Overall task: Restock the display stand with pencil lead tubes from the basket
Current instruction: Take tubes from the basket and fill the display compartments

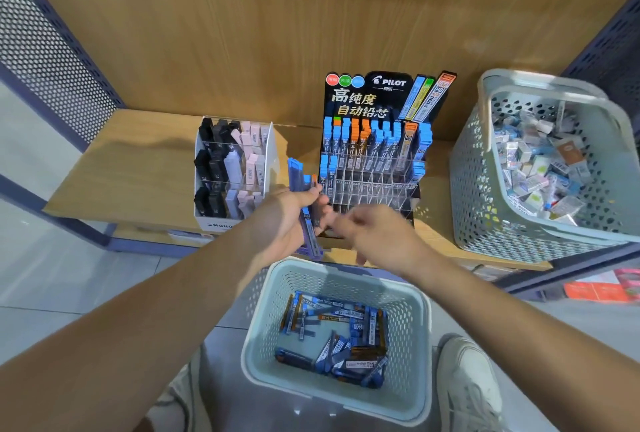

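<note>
Now the left hand [291, 220] is gripping lead tubes [297, 175] near the display stand [374, 175]; the blurred right hand [377, 234] cannot be judged.

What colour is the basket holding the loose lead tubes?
Pale mint-grey; the basket shows best in the head view.

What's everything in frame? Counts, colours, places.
display stand: one, black header, clear slots, centre of wooden shelf.
tubes in stand: many, blue and orange caps, back rows; front slots mostly empty.
floor basket: one, pale green, below the shelf.
loose tubes: many, mostly blue, some orange, in the floor basket.
shelf basket: one, pale green, right on the shelf, holding small packs, mixed colours.
white box: one, left of the stand, holding black, grey and pink pieces.
shoe: one, pale, lower right.
left grip: bare, grips held tubes, blue-capped bundle, before the stand.
right grip: bare, blurred, beside the left.
</note>
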